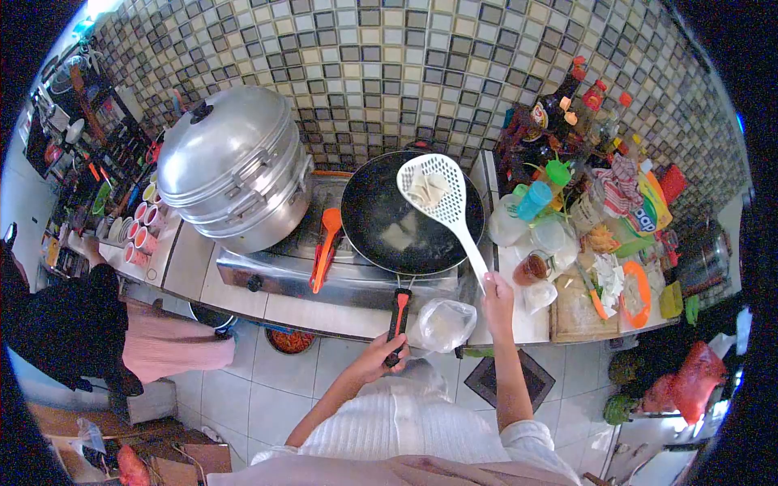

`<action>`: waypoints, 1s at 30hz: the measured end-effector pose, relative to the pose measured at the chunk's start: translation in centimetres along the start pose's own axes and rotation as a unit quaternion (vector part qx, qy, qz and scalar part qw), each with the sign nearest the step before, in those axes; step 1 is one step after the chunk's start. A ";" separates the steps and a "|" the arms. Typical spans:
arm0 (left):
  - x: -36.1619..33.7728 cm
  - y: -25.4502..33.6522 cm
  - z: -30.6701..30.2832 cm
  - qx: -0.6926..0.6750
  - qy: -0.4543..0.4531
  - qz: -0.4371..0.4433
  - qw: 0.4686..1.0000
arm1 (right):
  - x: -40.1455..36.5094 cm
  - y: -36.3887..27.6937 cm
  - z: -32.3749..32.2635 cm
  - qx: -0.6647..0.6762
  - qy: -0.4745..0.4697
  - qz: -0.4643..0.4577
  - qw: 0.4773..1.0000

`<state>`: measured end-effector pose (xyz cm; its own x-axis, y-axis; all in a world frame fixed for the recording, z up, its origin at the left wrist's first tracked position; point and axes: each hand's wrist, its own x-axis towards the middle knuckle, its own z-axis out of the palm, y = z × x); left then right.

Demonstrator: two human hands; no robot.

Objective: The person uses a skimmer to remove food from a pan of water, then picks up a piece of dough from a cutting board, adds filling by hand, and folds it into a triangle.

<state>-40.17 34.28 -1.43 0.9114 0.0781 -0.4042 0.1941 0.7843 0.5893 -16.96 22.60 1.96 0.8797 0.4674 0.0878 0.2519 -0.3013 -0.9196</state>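
My left hand (379, 356) is closed around the black and red handle of a dark frying pan (369, 231), which sits on the stove. My right hand (498, 304) grips the handle of a white slotted skimmer (458, 212), held over the pan. On the skimmer's perforated head lies a pale, flat piece of food (429, 191). Another pale piece (397, 236) rests in the dark pan. A clear plastic bag with whitish contents (444, 325) stands at the counter's front edge, between my hands. An orange-handled utensil (327, 243) lies left of the pan.
A large metal steamer pot (243, 170) stands on the stove's left side. Bottles (559, 105), a cutting board (579, 312) and an orange plate (635, 293) crowd the right counter. Several printed cups (144, 239) stand at left, near another person (65, 324) in dark clothing.
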 end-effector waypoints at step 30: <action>-0.4 0.4 0.9 -0.009 0.014 0.013 1.000 | -0.1 1.8 0.8 -0.077 -0.004 -0.053 0.996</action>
<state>-40.15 34.05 -0.39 0.9051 0.1157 -0.4092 0.1639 0.7931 0.5866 -16.93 22.68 -0.04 0.8416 0.5103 0.1769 0.4025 -0.3742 -0.8354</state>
